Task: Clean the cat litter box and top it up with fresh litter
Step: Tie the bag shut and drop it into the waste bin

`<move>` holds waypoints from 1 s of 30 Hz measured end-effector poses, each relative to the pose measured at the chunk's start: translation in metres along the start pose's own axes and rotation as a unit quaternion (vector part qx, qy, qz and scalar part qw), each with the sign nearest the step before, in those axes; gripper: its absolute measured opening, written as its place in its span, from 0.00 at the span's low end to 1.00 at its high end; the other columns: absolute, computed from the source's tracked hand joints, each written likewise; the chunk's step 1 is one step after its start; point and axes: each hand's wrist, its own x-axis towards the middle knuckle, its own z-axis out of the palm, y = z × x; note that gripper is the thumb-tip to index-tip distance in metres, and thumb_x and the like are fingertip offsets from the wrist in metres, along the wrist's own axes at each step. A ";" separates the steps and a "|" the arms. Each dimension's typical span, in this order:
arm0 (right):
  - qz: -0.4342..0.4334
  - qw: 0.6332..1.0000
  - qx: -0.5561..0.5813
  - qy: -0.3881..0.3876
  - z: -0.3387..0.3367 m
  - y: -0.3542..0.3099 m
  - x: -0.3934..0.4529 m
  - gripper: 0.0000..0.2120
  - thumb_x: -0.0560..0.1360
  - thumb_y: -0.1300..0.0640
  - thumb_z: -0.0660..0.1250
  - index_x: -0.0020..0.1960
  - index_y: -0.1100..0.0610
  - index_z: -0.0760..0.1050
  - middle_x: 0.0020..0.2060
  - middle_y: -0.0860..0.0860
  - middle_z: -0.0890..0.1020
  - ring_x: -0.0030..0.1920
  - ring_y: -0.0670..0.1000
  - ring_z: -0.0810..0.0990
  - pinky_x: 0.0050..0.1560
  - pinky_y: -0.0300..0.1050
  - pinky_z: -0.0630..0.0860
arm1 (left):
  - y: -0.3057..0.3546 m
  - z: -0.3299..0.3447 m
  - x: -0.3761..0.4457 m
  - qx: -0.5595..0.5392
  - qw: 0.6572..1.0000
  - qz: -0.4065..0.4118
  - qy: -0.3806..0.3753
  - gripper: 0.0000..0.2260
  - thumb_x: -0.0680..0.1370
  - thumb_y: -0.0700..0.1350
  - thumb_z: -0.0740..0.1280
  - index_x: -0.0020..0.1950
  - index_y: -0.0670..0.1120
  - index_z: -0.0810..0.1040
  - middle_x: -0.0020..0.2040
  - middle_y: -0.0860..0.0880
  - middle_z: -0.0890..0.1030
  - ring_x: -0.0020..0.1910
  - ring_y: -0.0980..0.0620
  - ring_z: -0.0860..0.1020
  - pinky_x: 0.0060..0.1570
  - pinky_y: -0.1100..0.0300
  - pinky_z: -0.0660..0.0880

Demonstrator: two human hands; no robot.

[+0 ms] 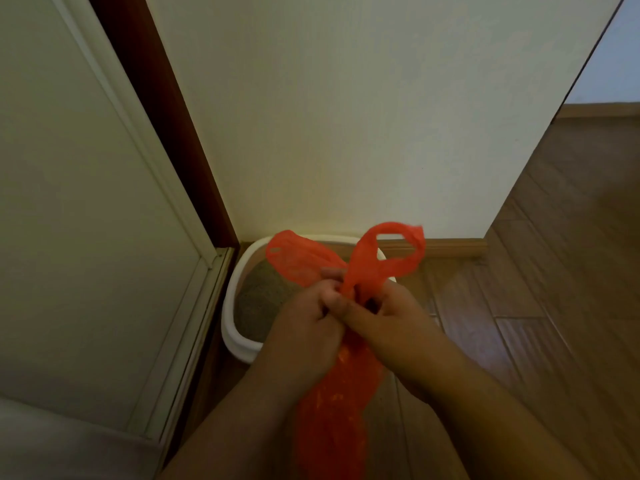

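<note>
A thin red plastic bag [332, 403] hangs in front of me, its two handle loops sticking up above my fists. My left hand [304, 320] and my right hand [391, 317] both pinch the bag at its neck, close together, knuckles almost touching. Behind the hands a white litter box [230, 327] stands on the floor in the corner, partly hidden by the bag and my arms. Grey-brown litter [259, 299] fills the part of the box I can see.
A cream wall [346, 116] rises right behind the box. A white panelled door [86, 220] with a dark brown frame stands at the left. Wooden floor [554, 289] stretches to the right, with a baseboard along the wall.
</note>
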 end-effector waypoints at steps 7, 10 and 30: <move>-0.028 0.992 0.082 0.088 -0.004 -0.005 0.002 0.14 0.83 0.47 0.60 0.51 0.52 0.82 0.44 0.56 0.86 0.44 0.56 0.86 0.49 0.59 0.83 | 0.002 0.000 0.005 -0.112 0.991 -0.074 0.029 0.08 0.77 0.53 0.72 0.46 0.49 0.84 0.37 0.48 0.85 0.35 0.51 0.82 0.42 0.50 0.80; -0.014 0.992 0.100 0.076 -0.003 -0.005 0.001 0.14 0.82 0.45 0.61 0.52 0.51 0.82 0.43 0.59 0.84 0.42 0.62 0.85 0.50 0.66 0.82 | 0.000 -0.002 0.008 -0.158 0.981 -0.103 0.038 0.11 0.74 0.56 0.73 0.44 0.48 0.84 0.35 0.46 0.84 0.33 0.50 0.80 0.39 0.53 0.77; 0.046 0.981 0.188 0.021 -0.021 -0.008 0.003 0.10 0.79 0.53 0.68 0.43 0.57 0.81 0.30 0.54 0.72 0.30 0.49 0.69 0.34 0.42 0.68 | -0.001 0.004 0.004 -0.265 0.962 -0.068 0.025 0.06 0.78 0.48 0.71 0.53 0.52 0.84 0.34 0.49 0.77 0.31 0.56 0.73 0.36 0.61 0.73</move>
